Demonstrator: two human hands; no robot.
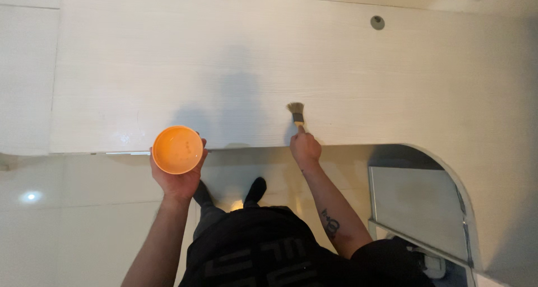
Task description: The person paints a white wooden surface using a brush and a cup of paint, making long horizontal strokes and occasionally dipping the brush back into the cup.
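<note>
Closest below, dark clothing and two shoes (pixel 255 189) at six o'clock. One orange bowl (pixel 177 149) sits cupped from beneath in the left hand (pixel 176 178), kept level by the board's near edge. Right hand (pixel 305 148) pinches one small brush (pixel 296 114), bristles pointing to twelve o'clock, touching the pale wooden board (pixel 280 57), which has one round hole (pixel 377 22) at one o'clock.

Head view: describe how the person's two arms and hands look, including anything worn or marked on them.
Both forearms are bare, with no sleeves, gloves, watch or rings visible. The left hand and its arm show no markings. The right hand leads to a forearm bearing a dark tattoo near the elbow.
</note>
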